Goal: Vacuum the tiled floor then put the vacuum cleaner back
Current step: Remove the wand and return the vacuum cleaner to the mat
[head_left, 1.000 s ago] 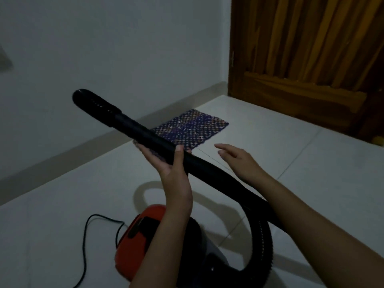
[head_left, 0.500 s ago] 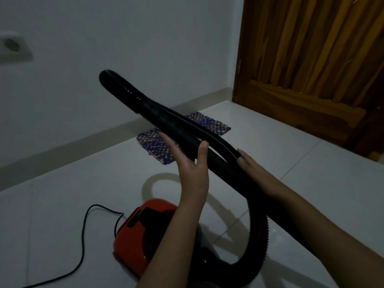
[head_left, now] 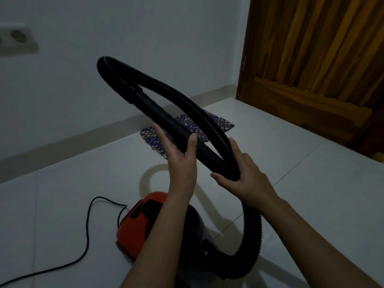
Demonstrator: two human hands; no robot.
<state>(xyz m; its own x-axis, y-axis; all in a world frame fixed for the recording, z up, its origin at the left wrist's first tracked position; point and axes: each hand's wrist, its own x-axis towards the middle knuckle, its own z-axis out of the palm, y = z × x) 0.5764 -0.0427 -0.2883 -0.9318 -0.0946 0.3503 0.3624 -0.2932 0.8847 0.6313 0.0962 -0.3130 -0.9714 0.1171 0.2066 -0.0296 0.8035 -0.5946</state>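
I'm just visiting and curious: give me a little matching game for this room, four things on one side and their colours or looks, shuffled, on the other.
1 hose
2 vacuum body
3 mat
4 door

A brown wood
B red
C black, bent into a loop
D blue patterned

Pairs: 1-C, 2-B, 3-D, 4-A

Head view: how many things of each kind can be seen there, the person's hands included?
Hands: 2, left hand and right hand
Vacuum cleaner body: 1
Hose: 1
Power cord: 1
Floor mat: 1
Wooden door: 1
Wall socket: 1
Total: 8
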